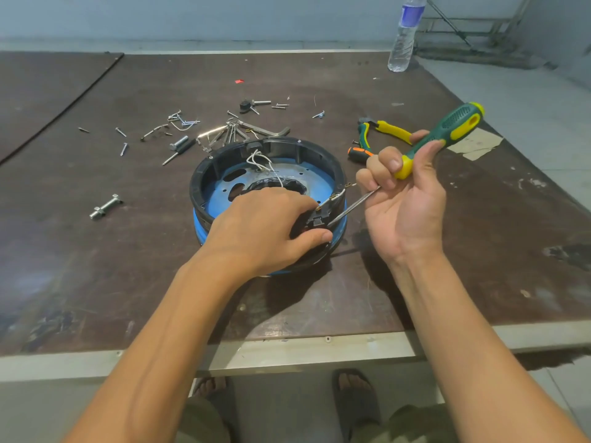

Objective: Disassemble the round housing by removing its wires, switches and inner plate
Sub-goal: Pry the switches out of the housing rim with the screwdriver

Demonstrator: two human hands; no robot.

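The round housing (pixel 307 155), a black ring with a blue band, lies on the table's middle. Inside it lies a blue inner plate (pixel 220 190) with oval holes, and white wires (pixel 259 161) loop from the far wall. My left hand (pixel 265 228) grips the near right rim, thumb outside, fingers around a small black switch (pixel 316 220). My right hand (pixel 406 199) holds a green and yellow screwdriver (pixel 447 132); its metal tip touches the switch at the rim. A thin wire with brass terminals (pixel 339 193) runs over the rim there.
Loose screws, bolts and metal parts (pixel 204 129) lie scattered behind the housing. A large bolt (pixel 105 207) rests at the left. Yellow-green pliers (pixel 383 129) and an orange-handled tool (pixel 359 153) sit at the right. A water bottle (pixel 404 36) stands at the far right edge.
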